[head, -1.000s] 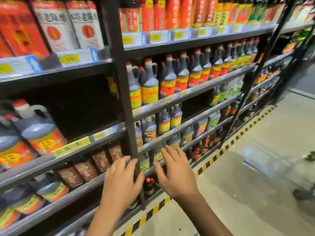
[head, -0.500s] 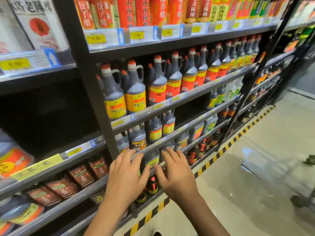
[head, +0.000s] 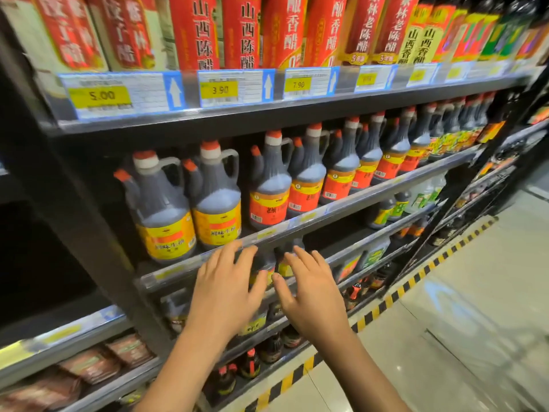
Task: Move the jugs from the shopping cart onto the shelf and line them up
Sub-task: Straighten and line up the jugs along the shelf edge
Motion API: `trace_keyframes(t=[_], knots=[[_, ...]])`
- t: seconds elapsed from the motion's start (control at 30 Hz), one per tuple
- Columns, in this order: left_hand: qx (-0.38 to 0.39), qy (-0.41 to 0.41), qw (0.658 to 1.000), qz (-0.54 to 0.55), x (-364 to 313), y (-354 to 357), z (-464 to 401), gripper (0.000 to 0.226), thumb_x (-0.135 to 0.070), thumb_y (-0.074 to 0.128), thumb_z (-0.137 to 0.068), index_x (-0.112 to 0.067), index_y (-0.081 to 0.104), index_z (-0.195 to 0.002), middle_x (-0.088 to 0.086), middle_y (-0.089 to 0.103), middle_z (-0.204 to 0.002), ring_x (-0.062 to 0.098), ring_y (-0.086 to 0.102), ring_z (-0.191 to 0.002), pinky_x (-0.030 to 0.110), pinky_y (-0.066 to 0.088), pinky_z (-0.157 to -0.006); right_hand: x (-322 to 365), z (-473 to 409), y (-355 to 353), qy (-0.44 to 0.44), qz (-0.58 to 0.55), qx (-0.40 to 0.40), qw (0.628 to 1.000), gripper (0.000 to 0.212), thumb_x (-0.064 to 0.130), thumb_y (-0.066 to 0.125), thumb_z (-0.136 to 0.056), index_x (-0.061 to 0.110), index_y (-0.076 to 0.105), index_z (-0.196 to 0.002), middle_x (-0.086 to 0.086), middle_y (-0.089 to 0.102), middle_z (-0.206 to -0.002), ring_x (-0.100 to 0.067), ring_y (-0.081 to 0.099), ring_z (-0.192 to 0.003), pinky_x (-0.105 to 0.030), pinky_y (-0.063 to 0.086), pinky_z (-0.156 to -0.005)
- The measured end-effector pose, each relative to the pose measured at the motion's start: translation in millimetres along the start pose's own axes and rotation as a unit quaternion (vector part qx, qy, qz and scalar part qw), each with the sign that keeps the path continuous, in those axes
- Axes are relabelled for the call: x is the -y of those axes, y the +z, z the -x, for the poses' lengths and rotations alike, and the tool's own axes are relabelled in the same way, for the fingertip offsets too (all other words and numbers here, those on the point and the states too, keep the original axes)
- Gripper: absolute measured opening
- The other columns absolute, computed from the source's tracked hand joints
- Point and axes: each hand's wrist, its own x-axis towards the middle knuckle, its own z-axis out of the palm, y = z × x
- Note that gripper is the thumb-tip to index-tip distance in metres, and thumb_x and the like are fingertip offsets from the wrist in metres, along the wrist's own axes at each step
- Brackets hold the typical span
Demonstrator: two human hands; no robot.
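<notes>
Both hands were raised side by side in front of the shelf (head: 297, 226), palms turned away from the camera. The left hand (head: 227, 288) had its fingers (head: 228, 252) straight and spread, holding nothing; the tips lay over the shelf's front rail, though actual contact could not be confirmed. The right hand (head: 312, 295) was likewise flat, fingers spread and empty, its tips near the same rail. This posture suggested a reach toward the row, probably to push or square up stock rather than to grip it.

The jugs (head: 267, 185) stood upright on that shelf in a row running away to the right, handles toward the back, labels facing the aisle. The two yellow-label jugs (head: 190, 215) stood nearest the upright post (head: 98, 233), just beside the red-label ones, bases close behind the rail. This alignment presented a uniform front, and the task appeared largely done for this section. The shopping cart was not in view.

The shelving was a dark metal rack with several tiers. Tall red cartons (head: 240, 31) filled the tier above, over yellow price tags (head: 219, 90). Smaller bottles (head: 249, 364) occupied the lower tiers. The floor (head: 460, 322) was pale, glossy tile, with a yellow-and-black hazard stripe (head: 386, 301) along the rack's foot.
</notes>
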Motion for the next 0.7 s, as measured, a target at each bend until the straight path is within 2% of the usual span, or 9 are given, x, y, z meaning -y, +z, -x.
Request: trace_keyframes(t=[0.07, 0.17, 0.4, 0.53, 0.7], knots=[[-0.012, 0.003, 1.000, -0.002, -4.2, 1.9, -9.3, 0.048, -0.047, 0.057, -0.092, -0.020, 0.057, -0.132, 0.004, 0.055, -0.137, 0.030, 0.056, -0.122, 0.049, 0.052, -0.094, -9.6, -12.2, -4.3, 0.002, -0.002, 0.012, 1.000, 0.065, 0.059, 0.033, -0.098, 0.021, 0.046, -0.149, 0.004, 0.037, -0.160, -0.023, 0.021, -0.152, -0.032, 0.010, -0.125], [-0.025, 0.004, 1.000, -0.005, -11.7, 4.6, -18.3, 0.048, -0.046, 0.056, -0.091, -0.019, 0.057, -0.131, 0.007, 0.054, -0.138, 0.031, 0.056, -0.121, 0.049, 0.053, -0.094, -22.9, -29.6, -13.1, -0.007, -0.013, -0.005, 1.000, 0.060, 0.054, 0.040, -0.101, 0.018, 0.048, -0.148, 0.001, 0.039, -0.159, -0.022, 0.024, -0.151, -0.028, 0.005, -0.123], [-0.070, -0.023, 0.997, 0.005, -29.4, 13.0, -34.9, 0.050, -0.040, 0.065, -0.090, -0.019, 0.053, -0.134, 0.005, 0.047, -0.142, 0.028, 0.052, -0.127, 0.044, 0.052, -0.095, -55.1, -70.9, -19.8, -0.024, -0.054, -0.015, 0.998, 0.058, 0.052, 0.046, -0.099, 0.014, 0.054, -0.142, -0.005, 0.048, -0.151, -0.031, 0.035, -0.144, -0.043, 0.028, -0.121], [-0.084, -0.055, 0.995, 0.004, -42.1, 16.2, -50.6, 0.054, -0.038, 0.065, -0.091, -0.018, 0.050, -0.139, 0.006, 0.040, -0.148, 0.029, 0.052, -0.129, 0.044, 0.053, -0.094, -73.0, -99.5, -26.7, -0.055, -0.068, -0.030, 0.996, 0.056, 0.050, 0.048, -0.099, 0.014, 0.055, -0.141, -0.006, 0.047, -0.152, -0.030, 0.034, -0.145, -0.044, 0.028, -0.121], [-0.102, -0.087, 0.991, -0.009, -61.6, 19.1, -72.8, 0.064, -0.039, 0.062, -0.093, -0.019, 0.034, -0.147, 0.006, 0.033, -0.151, 0.030, 0.059, -0.118, 0.042, 0.058, -0.081, -91.0, -130.4, -38.7, -0.096, -0.106, -0.077, 0.987, 0.047, 0.046, 0.057, -0.098, 0.013, 0.059, -0.130, -0.006, 0.055, -0.139, -0.026, 0.044, -0.137, -0.043, 0.039, -0.112]])
